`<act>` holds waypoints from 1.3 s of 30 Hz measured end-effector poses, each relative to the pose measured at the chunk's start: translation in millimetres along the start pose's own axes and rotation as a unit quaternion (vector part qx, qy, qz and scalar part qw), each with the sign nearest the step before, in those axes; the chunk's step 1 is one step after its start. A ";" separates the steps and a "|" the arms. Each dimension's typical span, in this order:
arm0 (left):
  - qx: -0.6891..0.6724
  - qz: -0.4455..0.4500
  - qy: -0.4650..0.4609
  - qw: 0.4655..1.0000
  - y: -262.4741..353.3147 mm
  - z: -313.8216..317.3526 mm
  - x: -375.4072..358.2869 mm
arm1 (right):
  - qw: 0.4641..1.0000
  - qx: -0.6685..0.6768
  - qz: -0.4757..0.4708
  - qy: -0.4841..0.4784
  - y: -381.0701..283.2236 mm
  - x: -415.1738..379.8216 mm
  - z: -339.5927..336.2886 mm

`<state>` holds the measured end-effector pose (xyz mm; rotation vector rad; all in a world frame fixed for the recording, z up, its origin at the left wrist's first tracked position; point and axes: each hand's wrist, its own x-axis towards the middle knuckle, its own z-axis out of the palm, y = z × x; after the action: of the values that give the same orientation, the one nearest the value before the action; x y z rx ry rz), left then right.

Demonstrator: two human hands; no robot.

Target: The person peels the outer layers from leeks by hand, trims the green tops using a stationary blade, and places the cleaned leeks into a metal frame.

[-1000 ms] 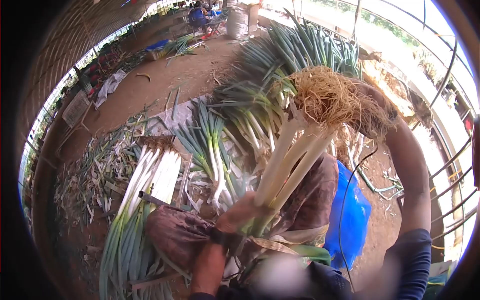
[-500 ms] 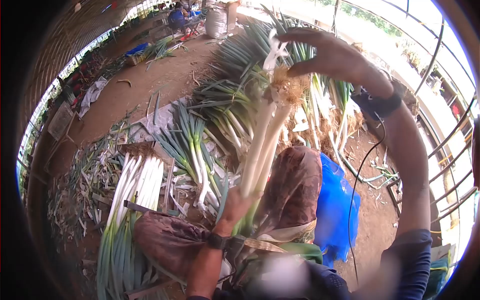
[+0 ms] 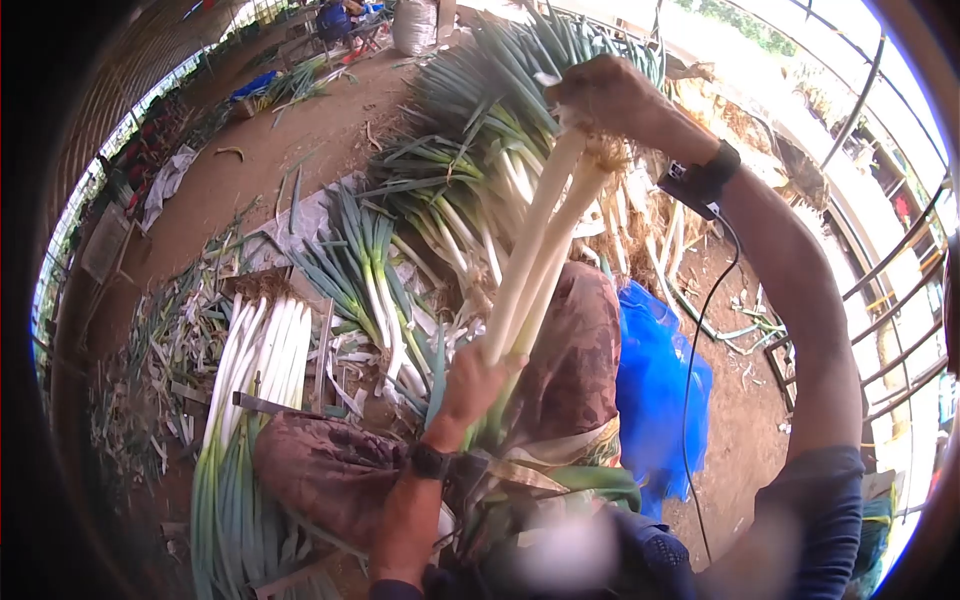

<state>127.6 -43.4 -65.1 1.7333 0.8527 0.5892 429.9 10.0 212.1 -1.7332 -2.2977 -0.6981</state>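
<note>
The left hand (image 3: pixel 476 382) closes around the leeks (image 3: pixel 536 258), which tilt toward one o'clock; the right hand (image 3: pixel 606 98) curls at their roots (image 3: pixel 610 153), pinch unclear. Beyond, on the dirt floor (image 3: pixel 300 135): a heap (image 3: pixel 480 105) at twelve, a stack (image 3: pixel 262 350) at nine, blue plastic (image 3: pixel 662 390) at three.

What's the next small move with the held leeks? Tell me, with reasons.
Probably draw the right hand away from the roots, taking the pale scrap with it: that scrap shows at its fingers, while the left hand grips the held leeks lower down.
</note>
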 end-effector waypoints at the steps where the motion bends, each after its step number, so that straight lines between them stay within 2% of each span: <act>1: -0.038 0.023 -0.007 0.999 14.9 -9.5 2.0 | 0.997 0.057 -0.026 0.045 15.4 0.9 12.4; 2: -0.073 0.043 -0.013 0.996 30.0 -21.8 4.3 | 0.976 0.195 0.096 0.000 32.3 12.4 23.3; 3: -0.080 0.030 -0.031 0.996 37.2 -34.1 6.9 | 0.873 0.468 -0.043 0.127 66.4 0.6 19.2; 4: -0.089 0.014 -0.051 0.995 40.0 -44.8 6.3 | 0.952 0.274 0.002 0.139 143.4 -4.4 26.6; 5: -0.155 0.017 -0.058 0.986 39.3 -51.6 1.0 | 0.987 0.065 0.042 0.144 192.1 -0.1 32.1; 6: -0.152 0.031 -0.037 0.987 43.5 -63.0 -8.5 | 0.918 -0.209 0.320 -0.103 96.4 25.0 -39.7; 7: -0.145 0.043 -0.005 0.988 43.6 -74.9 -12.2 | 0.957 -0.128 0.261 0.025 147.4 16.6 -20.2; 9: -0.159 0.039 0.034 0.986 47.9 -97.2 -15.1 | 0.984 -0.036 0.106 0.135 205.2 -20.4 37.9; 10: -0.179 0.022 0.042 0.983 50.5 -108.1 -13.4 | 0.977 0.028 -0.007 0.209 217.3 -37.1 72.2; 11: -0.172 0.049 0.067 0.982 45.8 -117.0 -10.0 | 0.990 -0.039 0.119 0.066 179.6 -30.1 69.5; 12: -0.169 0.041 0.066 0.983 50.1 -128.7 -8.7 | 0.961 -0.104 0.242 -0.079 120.7 -23.1 61.6; 13: -0.176 0.054 0.084 0.979 58.1 -135.7 -8.6 | 0.962 -0.037 0.249 -0.107 74.4 -16.3 58.6; 14: -0.182 0.068 0.101 0.976 68.7 -141.8 -9.5 | 0.957 0.030 0.255 -0.136 38.6 -11.8 57.7; 16: -0.189 0.073 0.129 0.971 91.6 -150.7 -11.0 | 0.989 0.147 0.030 -0.016 -16.1 -9.8 67.3; 17: -0.190 0.075 0.129 0.970 102.9 -154.5 -11.6 | 0.944 0.331 0.016 0.006 -47.4 4.9 73.4; 18: -0.193 0.078 0.128 0.970 112.2 -156.8 -11.8 | 0.898 0.437 -0.008 -0.048 -85.5 16.0 51.1; 20: -0.185 0.094 0.108 0.972 128.1 -150.1 -9.5 | 0.735 0.678 0.015 -0.002 -155.0 26.3 46.3; 22: -0.127 0.126 0.085 0.980 135.5 -138.6 -6.8 | 0.706 0.705 0.047 -0.041 -201.7 45.8 29.2; 23: -0.128 0.133 0.093 0.978 138.7 -140.7 -8.6 | 0.706 0.706 0.042 -0.042 -204.4 49.4 26.1; 25: -0.130 0.133 0.102 0.977 140.2 -141.8 -13.5 | 0.632 0.774 0.026 0.024 -209.0 51.1 23.6; 26: -0.155 0.151 0.111 0.970 139.1 -142.0 -15.1 | 0.605 0.795 0.029 0.024 -207.5 50.4 22.3; 27: -0.178 0.171 0.119 0.962 138.6 -142.2 -15.7 | 0.598 0.800 0.028 0.026 -202.0 50.0 22.5; 28: -0.160 0.153 0.137 0.966 132.8 -152.7 -18.7 | 0.594 0.804 0.025 0.030 -199.7 49.3 8.9; 29: -0.143 0.158 0.165 0.963 129.6 -163.7 -21.1 | 0.588 0.802 0.084 -0.067 -185.2 45.2 -12.3; 30: -0.127 0.162 0.195 0.959 128.2 -171.6 -23.5 | 0.534 0.843 0.038 -0.053 -181.3 45.2 -7.1; 33: -0.085 0.177 0.263 0.945 127.8 -175.0 -11.0 | 0.541 0.839 0.013 -0.049 -178.9 39.7 -20.7; 34: -0.075 0.184 0.293 0.935 127.2 -169.2 -5.0 | 0.529 0.844 0.084 -0.033 -199.0 36.9 -43.6; 35: -0.044 0.186 0.213 0.958 126.0 -156.9 -1.8 | 0.515 0.843 0.154 -0.018 -210.1 36.1 -55.9; 36: -0.022 0.161 0.136 0.977 140.3 -134.5 -8.2 | 0.549 0.826 0.100 -0.082 -194.6 41.8 -25.7; 38: -0.071 0.219 0.129 0.965 149.7 -119.0 -12.4 | 0.523 0.846 0.090 -0.050 -197.1 38.8 -18.4; 39: -0.106 0.197 0.104 0.969 143.1 -109.0 -12.0 | 0.519 0.847 0.098 -0.055 -199.4 29.0 -22.3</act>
<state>76.2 -13.2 105.1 1.6695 0.5607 1.1023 230.1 -17.5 192.2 -0.7557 -1.3128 1.3743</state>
